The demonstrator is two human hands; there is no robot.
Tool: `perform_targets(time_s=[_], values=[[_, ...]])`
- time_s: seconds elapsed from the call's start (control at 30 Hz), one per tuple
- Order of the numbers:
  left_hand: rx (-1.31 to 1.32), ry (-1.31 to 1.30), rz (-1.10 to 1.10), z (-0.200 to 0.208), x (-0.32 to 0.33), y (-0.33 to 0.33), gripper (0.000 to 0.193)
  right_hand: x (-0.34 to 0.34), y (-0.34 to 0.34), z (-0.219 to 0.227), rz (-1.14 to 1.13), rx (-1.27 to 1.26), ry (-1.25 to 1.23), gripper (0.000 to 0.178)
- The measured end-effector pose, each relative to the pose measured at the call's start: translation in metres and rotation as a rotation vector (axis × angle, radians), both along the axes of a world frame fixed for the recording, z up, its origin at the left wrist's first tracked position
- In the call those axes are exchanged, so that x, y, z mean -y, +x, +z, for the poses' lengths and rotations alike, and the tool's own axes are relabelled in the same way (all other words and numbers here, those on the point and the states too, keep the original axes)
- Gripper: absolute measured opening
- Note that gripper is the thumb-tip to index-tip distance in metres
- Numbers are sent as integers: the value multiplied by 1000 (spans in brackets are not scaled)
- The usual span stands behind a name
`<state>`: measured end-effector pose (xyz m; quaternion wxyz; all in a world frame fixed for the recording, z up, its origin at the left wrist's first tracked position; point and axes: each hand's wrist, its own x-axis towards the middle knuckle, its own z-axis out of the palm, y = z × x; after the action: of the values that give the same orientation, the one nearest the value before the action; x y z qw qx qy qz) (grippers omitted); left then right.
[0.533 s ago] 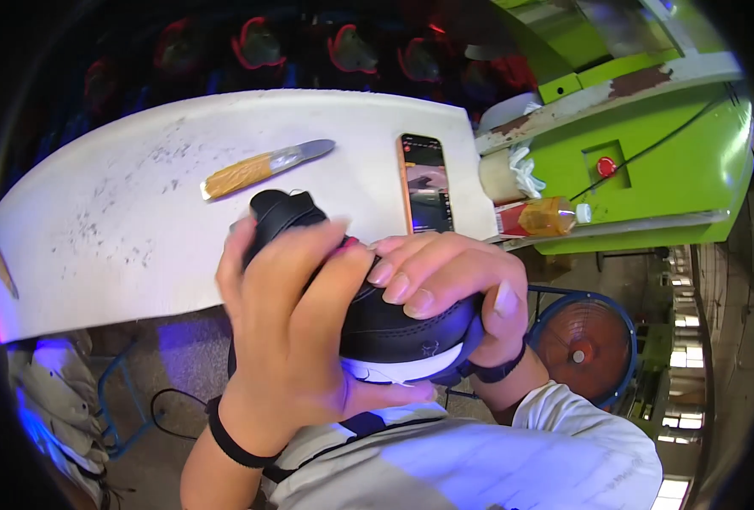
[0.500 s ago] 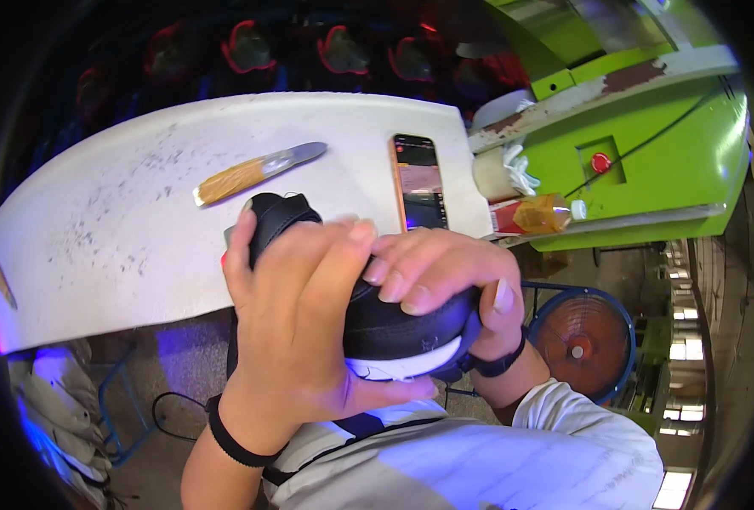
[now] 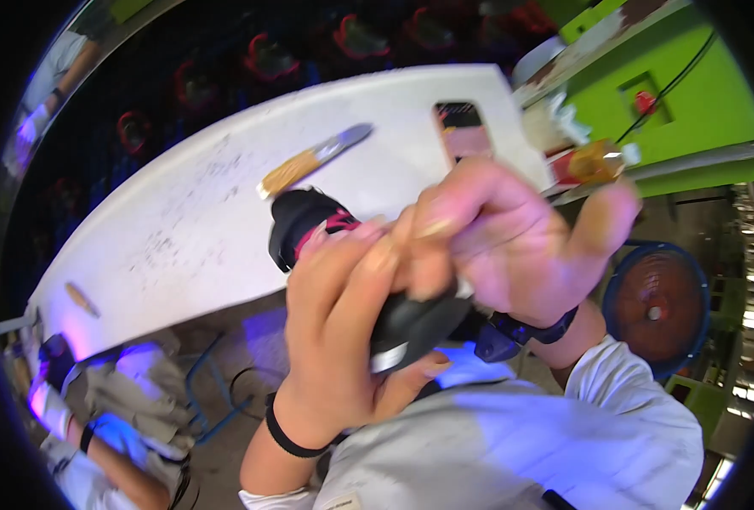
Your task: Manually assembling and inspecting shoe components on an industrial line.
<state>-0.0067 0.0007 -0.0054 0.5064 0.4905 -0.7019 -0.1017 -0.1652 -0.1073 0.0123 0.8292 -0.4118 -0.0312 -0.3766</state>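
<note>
A black shoe [image 3: 411, 327] with a white sole edge and pink-red inside its opening is held in front of my body, over the table's near edge. My left hand [image 3: 334, 297] is wrapped around it, fingers over the top and thumb under the sole side. My right hand [image 3: 521, 242] has its fingers curled against the shoe's upper, close to the left fingertips, while its thumb sticks out to the right. Motion blurs the right fingers, and both hands hide much of the shoe. Beyond it lies a knife-like tool [image 3: 317, 160] with a yellow-brown wrapped handle.
On the white table [image 3: 181, 221] lie a phone [image 3: 464, 136] and a small tan tool [image 3: 82, 299]. A drink bottle [image 3: 594, 161] stands at its right end, by a green machine [image 3: 700, 102]. A fan [image 3: 656, 310] is at right; a co-worker's gloved hand [image 3: 52, 410] is at left.
My view has shifted, and the shoe has tilted, so its pink-red inside now shows. My right hand has turned and lifted its thumb away. A co-worker's gloved hands have come into view at left.
</note>
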Motion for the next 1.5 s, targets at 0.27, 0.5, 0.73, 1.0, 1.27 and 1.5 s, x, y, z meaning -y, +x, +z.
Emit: perform_targets(time_s=[0.27,0.5,0.73,1.0,1.27,1.5], values=[[-353,186,302,4,-90,10,74,-31,13,-58,-377,-444,-952,46],[-45,224,278,9,-96,-8,85,-66,5,-50,-494,-340,-822,40],[-61,113,199,6,-89,-1,80,-59,8,-61,-552,-226,-896,38],[397,394,269,55,-78,21,50,-44,24,-85,-479,-501,-845,50],[684,440,304,64,-64,25,53,-52,42,-83,-509,-303,-794,35],[677,395,242,62,-63,47,51,-46,49,-81,-446,-446,-776,41]])
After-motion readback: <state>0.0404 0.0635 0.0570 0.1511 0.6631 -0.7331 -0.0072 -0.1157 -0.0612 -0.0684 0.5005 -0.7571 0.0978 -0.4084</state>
